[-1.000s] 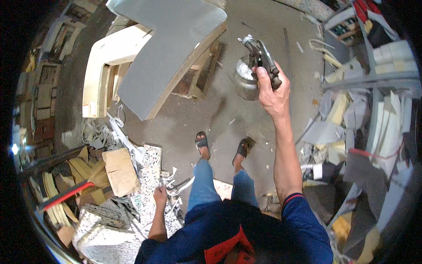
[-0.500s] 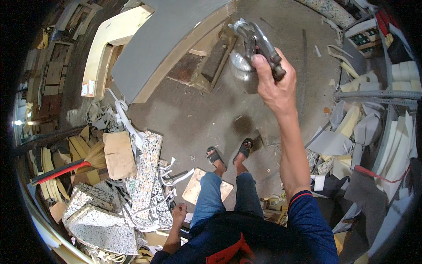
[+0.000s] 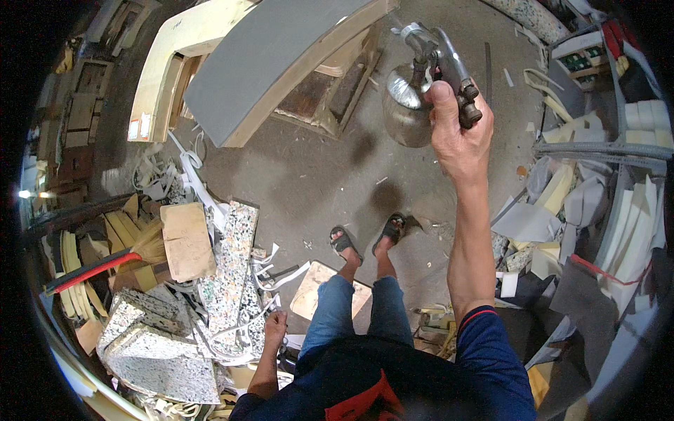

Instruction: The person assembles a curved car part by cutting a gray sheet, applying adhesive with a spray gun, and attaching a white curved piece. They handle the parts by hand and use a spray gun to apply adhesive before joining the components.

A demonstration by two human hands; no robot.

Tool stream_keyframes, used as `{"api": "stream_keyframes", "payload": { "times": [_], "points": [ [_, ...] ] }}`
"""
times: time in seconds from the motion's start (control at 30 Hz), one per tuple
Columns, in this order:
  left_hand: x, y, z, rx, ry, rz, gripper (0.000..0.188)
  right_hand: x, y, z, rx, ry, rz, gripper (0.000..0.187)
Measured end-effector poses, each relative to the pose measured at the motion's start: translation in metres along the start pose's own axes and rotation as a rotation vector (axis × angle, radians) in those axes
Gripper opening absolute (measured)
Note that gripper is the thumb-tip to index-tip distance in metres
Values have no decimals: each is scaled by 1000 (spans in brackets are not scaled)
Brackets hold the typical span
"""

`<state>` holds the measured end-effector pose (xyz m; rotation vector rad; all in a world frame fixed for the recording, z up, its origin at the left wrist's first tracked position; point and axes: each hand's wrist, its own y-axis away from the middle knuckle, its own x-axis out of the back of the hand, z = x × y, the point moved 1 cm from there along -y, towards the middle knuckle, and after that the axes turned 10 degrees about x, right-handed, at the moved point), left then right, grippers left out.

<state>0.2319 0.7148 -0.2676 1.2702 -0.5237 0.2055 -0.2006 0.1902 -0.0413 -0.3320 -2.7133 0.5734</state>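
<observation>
In my right hand is a metal spray gun, its fingers wrapped round the handle and the thumb on the near side. A round silver cup hangs below the gun. The nozzle points up and left, close to the far end of a long, curved grey-covered furniture piece with a pale brown side edge, apart from it. My left hand hangs low by my left thigh with its fingers curled in. What it holds, if anything, is hidden. Speckled foam offcuts lie next to it.
A cream frame stands behind the grey piece; a wooden frame lies beyond its edge. To the left are a red-handled broom and a brown board. Foam and fabric scraps crowd the right. A pale board lies by my legs.
My right hand and the spray gun have moved a little right in the picture. The grey piece sits slightly higher and farther right in view. My left hand has shifted slightly left and up.
</observation>
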Motion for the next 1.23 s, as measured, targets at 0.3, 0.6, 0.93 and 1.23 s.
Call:
{"api": "stream_keyframes", "payload": {
  "times": [0.3,0.6,0.93,1.23],
  "points": [
    [-10,10,12,-60,-56,54,35,6,40,-30,-17,-62,-149,43],
    [-27,24,-2,-4,16,76,33,14,80,-39,-12,-111,-254,45],
    [-46,25,-23,-1,-36,118,40,19,116,-54,20,-200,-347,49],
    [-43,26,-38,50,-22,120,39,8,141,-62,99,-209,-429,57]
  ]
}}
